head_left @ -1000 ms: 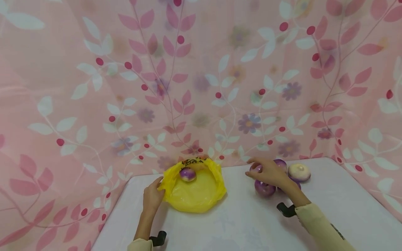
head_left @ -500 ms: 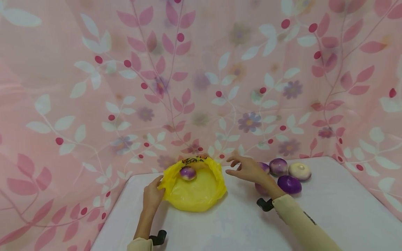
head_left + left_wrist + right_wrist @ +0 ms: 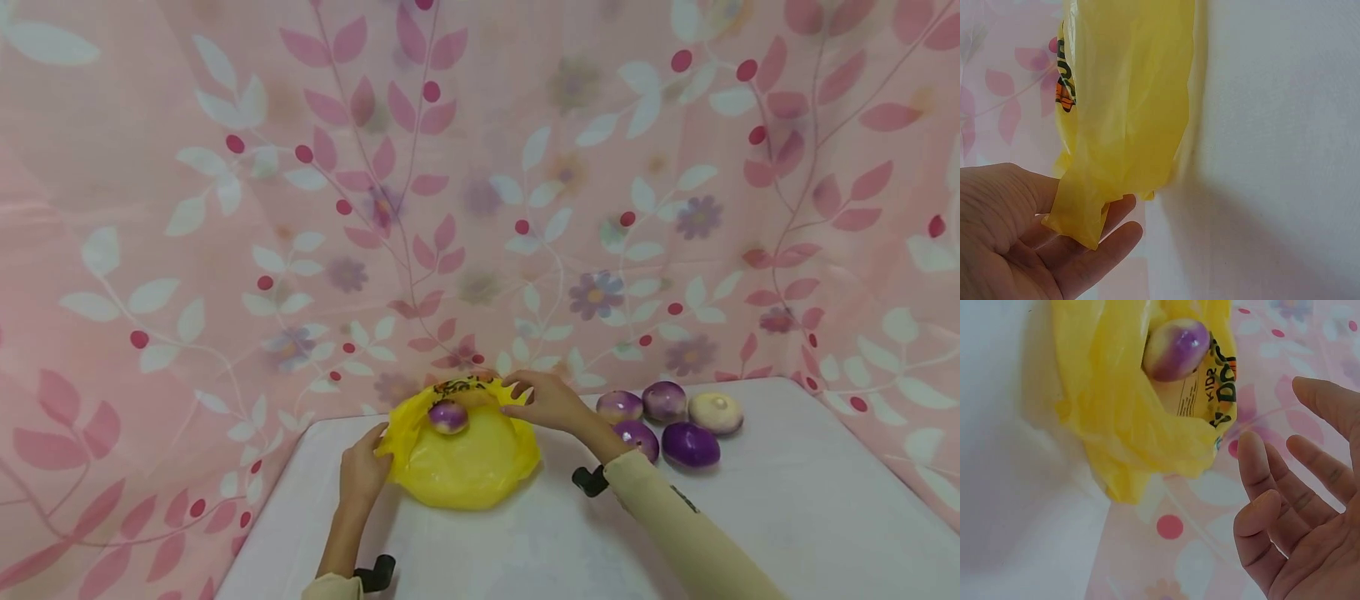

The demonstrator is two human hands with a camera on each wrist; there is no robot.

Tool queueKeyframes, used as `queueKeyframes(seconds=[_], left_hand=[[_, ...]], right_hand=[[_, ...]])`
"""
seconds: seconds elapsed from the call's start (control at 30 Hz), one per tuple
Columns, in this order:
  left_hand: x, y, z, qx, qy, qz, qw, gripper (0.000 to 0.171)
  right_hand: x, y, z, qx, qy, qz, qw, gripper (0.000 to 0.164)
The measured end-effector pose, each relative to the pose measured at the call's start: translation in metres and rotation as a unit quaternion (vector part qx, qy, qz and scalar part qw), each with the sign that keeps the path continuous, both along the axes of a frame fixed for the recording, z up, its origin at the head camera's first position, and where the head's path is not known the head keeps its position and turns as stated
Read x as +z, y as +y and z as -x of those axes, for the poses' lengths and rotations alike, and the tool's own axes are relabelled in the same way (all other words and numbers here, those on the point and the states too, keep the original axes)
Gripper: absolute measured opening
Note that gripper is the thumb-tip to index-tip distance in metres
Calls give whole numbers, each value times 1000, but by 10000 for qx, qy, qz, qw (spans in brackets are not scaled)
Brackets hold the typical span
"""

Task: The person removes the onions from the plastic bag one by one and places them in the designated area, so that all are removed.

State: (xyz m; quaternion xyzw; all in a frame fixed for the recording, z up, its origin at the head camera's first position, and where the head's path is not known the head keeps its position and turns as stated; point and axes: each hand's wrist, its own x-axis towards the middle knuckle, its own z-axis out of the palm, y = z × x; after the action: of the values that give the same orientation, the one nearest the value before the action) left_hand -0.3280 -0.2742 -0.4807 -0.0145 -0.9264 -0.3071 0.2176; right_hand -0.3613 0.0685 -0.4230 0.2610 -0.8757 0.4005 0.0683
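A yellow plastic bag sits on the table with its mouth spread wide. Inside it, against the far wall, lies a glossy purple-and-cream round vegetable, turnip-like in look. My left hand pinches the bag's left edge; in the left wrist view a corner of yellow plastic runs between thumb and fingers. By the bag's right rim is my right hand, fingers spread and loosely bent. The right wrist view shows that hand holding nothing, with a gap between its fingertips and the bag.
Several similar vegetables stand grouped at the table's right: purple ones and a cream one. A pink floral curtain rises behind the white table. Dark wrist cameras jut from both wrists.
My right hand has moved left, from above the grouped vegetables to the bag's right rim. The left hand keeps its pinch on the bag, and the vegetable inside lies in place.
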Motion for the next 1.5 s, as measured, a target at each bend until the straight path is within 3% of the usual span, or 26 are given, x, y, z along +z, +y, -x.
queueKeyframes(seconds=[0.4,0.63,0.9,1.27,1.5], left_hand=[[0,0,1,-28,64,-52,10000,47],[-1,-1,1,-21,59,-43,10000,46],[0,-2,1,-43,1,0,10000,47],[3,1,1,-26,-57,-46,10000,47],[3,1,0,16,-108,-70,9999,48]], right_hand=[[-5,-29,23,328,-53,34,9994,44],[-6,-44,27,610,-480,-87,9969,53],[-16,-57,34,743,-526,-242,9956,50],[-17,-78,37,847,-732,-659,9915,62],[-16,-88,34,865,-1300,-1218,9802,69]])
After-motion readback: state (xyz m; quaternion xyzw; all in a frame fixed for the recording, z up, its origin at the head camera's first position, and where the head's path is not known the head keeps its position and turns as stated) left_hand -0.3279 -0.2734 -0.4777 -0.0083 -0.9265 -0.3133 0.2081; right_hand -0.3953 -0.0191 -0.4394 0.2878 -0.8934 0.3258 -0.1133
